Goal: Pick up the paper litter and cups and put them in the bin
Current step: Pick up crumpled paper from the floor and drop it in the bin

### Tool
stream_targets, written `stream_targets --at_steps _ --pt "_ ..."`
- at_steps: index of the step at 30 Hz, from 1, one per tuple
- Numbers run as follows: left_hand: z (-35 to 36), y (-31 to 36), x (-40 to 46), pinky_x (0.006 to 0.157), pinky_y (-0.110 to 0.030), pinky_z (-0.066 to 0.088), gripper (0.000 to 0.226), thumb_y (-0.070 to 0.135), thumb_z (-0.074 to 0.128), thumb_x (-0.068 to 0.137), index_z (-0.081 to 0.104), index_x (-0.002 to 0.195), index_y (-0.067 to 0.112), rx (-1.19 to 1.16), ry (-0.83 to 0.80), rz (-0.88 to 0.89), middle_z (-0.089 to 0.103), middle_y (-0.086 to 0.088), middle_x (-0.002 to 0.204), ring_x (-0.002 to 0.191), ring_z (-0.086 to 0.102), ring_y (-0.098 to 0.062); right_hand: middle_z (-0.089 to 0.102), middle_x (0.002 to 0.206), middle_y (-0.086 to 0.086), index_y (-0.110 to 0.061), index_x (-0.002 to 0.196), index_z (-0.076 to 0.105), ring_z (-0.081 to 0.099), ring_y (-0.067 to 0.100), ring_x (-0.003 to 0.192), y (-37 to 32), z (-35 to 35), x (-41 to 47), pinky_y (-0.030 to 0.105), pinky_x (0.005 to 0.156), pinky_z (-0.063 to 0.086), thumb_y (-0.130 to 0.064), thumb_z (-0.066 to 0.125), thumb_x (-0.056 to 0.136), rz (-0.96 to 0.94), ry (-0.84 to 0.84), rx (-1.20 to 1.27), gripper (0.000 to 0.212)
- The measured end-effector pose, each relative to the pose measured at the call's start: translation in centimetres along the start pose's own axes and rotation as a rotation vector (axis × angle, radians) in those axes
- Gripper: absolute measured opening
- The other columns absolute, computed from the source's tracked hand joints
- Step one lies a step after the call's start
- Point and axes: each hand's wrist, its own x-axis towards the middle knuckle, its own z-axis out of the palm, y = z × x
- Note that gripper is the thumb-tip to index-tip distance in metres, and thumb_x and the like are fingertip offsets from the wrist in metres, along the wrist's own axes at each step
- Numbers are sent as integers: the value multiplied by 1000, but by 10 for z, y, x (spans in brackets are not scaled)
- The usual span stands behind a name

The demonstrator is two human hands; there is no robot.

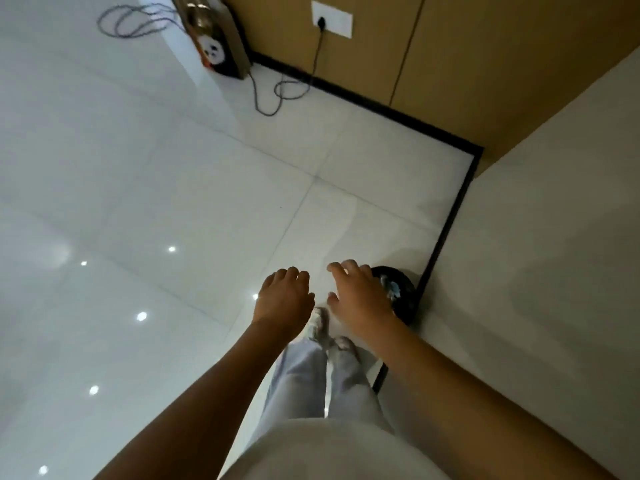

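A: What were the 2 hands doing?
B: The left hand (282, 296) and the right hand (358, 299) hung over the white tiled floor (138, 188), fingers loosely spread, grasping nothing.
A: And the bin?
B: The black bin (403, 292) stood by the wall's dark skirting (446, 226), partly hidden under the right hand, something pale and crumpled inside.

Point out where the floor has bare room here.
Bare tiles run left of both hands and ahead to the cable and paper bag. Crowded: the wall corner by the bin, under the right hand.
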Motion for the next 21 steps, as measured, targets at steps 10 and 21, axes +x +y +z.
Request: stream_targets --at_steps 10,21 --pt "-3 -124 -206 97 -31 37 36 37 38 98 52 121 13 -254 180 -588 57 -4 116 111 51 -23 43 138 7 -20 140 37 43 29 121 -204 28 -60 38 94 42 -28 49 96 -562 -174 -386 47" --pt "122 -262 -510 93 -31 39 39 39 37 99 51 123 13 -530 321 -1176 58 -4 118 110 52 -22 43 138 7 -19 139 38 43 28 121 -463 220 -218 38 95 41 -26 46 96 -1091 -327 -668 44"
